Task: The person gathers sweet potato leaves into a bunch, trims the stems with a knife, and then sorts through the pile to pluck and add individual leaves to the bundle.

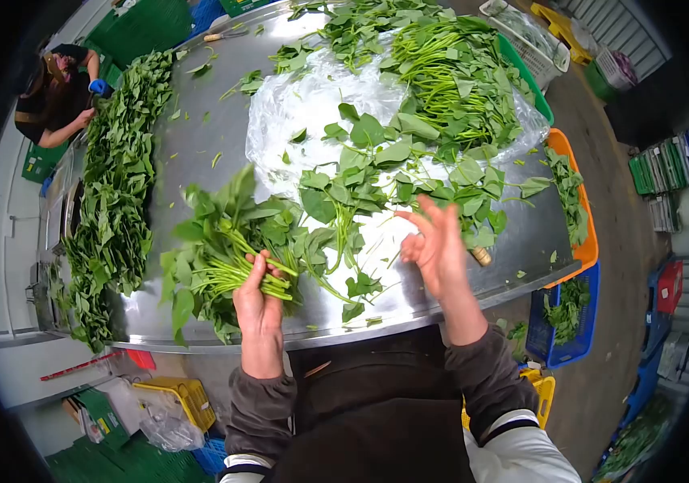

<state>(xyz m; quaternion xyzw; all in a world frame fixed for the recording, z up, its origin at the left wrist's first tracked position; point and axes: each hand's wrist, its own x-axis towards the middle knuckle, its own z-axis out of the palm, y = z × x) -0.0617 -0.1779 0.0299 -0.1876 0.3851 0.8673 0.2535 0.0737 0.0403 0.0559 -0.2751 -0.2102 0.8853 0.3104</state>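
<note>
My left hand [259, 310] is closed around the cut stems of a bunch of leafy greens [214, 262], its leaves fanning out to the left over the metal table [187, 157]. Fingers spread and with nothing in them, my right hand [439, 258] hovers above the table's near side. Loose leafy stems [344, 197] lie scattered between and beyond the hands, partly on a clear plastic sheet [280, 117]. Farther back is a large heap of the same greens [449, 80], stems showing. A wooden handle [481, 256] pokes out just right of my right hand; whatever it belongs to is hidden by leaves.
A long row of greens [119, 185] lines the table's left side, where a co-worker [54, 97] stands. At the back left lies a wooden-handled tool [223, 35]. Orange [588, 217] and blue crates [582, 342] holding greens flank the right edge. Yellow crates [187, 394] stand below.
</note>
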